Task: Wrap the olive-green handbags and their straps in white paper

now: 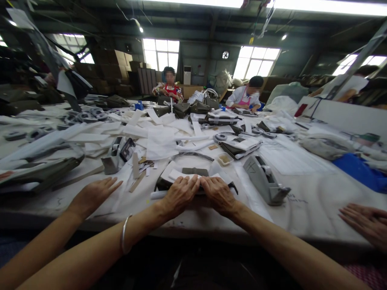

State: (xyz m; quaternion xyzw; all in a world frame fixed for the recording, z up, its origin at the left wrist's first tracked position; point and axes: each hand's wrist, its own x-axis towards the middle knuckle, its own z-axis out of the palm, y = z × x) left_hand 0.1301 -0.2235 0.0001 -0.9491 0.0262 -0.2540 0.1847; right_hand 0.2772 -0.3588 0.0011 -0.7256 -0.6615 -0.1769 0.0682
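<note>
Both palms flat, fingers spread, nothing gripped: left hand [178, 195] with a silver bangle [123, 233] at the wrist and right hand [219, 195] pressing side by side on the dark grey handbag part wrapped in white paper [189, 173], near the table's front edge. Risk of paper creasing or sliding under uneven pressure. Grey tape dispenser [266, 179] just right, easily knocked. Co-workers' hands [93, 195] [364, 221] resting nearby, liable to jostle.

I can read no text anywhere. Faint dark pen marks sit on the white table cover [302, 201] just right of the grey tape dispenser [265, 179], but they're illegible.
</note>
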